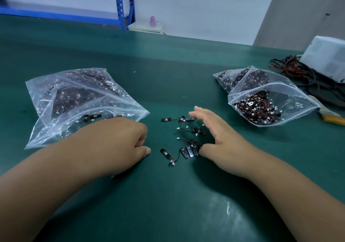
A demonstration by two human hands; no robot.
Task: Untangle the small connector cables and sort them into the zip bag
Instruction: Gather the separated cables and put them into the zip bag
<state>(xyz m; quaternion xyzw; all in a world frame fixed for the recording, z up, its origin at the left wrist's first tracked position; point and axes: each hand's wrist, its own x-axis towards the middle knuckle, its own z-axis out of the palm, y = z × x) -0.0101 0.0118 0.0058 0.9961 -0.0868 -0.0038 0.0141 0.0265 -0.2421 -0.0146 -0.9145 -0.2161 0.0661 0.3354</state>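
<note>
Several small connector cables (188,140), black tabs with thin red-black wires and white plugs, lie loose on the green table between my hands. My left hand (119,144) rests knuckles up beside them, fingers curled under, holding nothing I can see. My right hand (216,135) arches over the pile with fingers spread, its thumb touching a row of black tabs (189,151). A clear zip bag (78,99) on the left holds sorted cables, its mouth near my left hand. On the right, another zip bag (270,96) stands open, full of tangled cables.
A white device (326,56) with a heap of black and red wires (298,73) sits at the far right. A flat brush (328,114) lies beside the right bag. Blue shelving (125,4) stands behind the table.
</note>
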